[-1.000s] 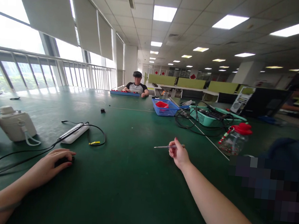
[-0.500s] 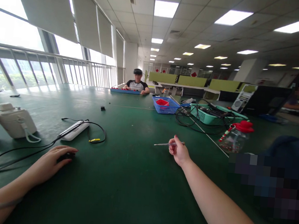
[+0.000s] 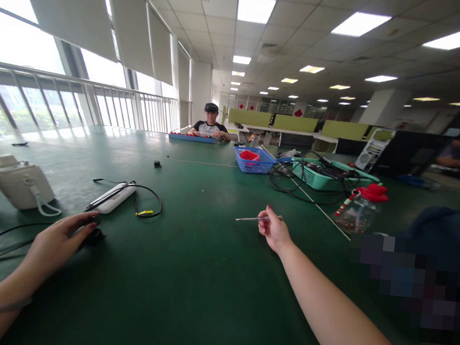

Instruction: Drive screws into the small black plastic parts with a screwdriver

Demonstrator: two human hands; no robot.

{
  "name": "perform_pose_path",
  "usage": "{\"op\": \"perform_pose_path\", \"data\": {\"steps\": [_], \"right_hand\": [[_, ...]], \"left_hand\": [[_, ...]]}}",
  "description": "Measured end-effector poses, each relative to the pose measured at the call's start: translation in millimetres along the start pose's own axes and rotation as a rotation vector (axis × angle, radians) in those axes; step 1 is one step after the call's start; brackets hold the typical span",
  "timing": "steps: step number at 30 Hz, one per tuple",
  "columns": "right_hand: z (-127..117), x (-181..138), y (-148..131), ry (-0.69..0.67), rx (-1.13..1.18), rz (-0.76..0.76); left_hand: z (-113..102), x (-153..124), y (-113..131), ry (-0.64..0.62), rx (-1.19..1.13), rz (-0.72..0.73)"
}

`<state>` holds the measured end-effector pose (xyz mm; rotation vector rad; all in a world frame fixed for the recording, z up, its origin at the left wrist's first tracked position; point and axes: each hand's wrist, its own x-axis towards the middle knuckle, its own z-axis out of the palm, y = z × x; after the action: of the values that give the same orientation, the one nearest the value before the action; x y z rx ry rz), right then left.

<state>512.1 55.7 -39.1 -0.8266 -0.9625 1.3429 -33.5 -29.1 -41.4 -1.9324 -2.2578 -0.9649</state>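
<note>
My right hand (image 3: 273, 231) is closed round a thin screwdriver (image 3: 246, 218), its metal shaft pointing left over the green table. On the left, my left hand (image 3: 59, 237) has its thumb and fingers bent round a small black object (image 3: 94, 235), partly hidden by the fingers; its kind cannot be made out. Just beyond that hand lies a white power bank (image 3: 118, 200) with a black cable (image 3: 157, 193) looped across it. The cable carries a yellow tag (image 3: 143, 213).
A cream bottle (image 3: 21, 182) stands at the left. Farther off are a small black block (image 3: 157, 164), a blue basket (image 3: 251, 163) and a green basket (image 3: 318, 182) of cables. At right is a red-lidded jar (image 3: 360, 209). Another person (image 3: 210, 124) sits at the far end.
My left hand has risen slightly and shifted left, its fingers tilting up with the black object. My right hand and the screwdriver have barely moved.
</note>
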Motion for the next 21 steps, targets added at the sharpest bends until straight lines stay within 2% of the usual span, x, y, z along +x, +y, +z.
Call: {"op": "perform_pose_path", "data": {"steps": [10, 18, 21], "right_hand": [[-1.2, 3.2, 3.4, 0.003, 0.006, -0.011], [3.0, -1.3, -2.1, 0.008, -0.013, -0.004], [3.3, -1.2, -1.8, 0.013, -0.011, -0.007]], "left_hand": [[-4.3, -1.2, 6.8, 0.057, 0.006, 0.067], [-4.9, -1.0, 9.0, -0.041, 0.278, -0.097], [-7.1, -3.3, 14.5, -0.057, 0.367, -0.092]]}}
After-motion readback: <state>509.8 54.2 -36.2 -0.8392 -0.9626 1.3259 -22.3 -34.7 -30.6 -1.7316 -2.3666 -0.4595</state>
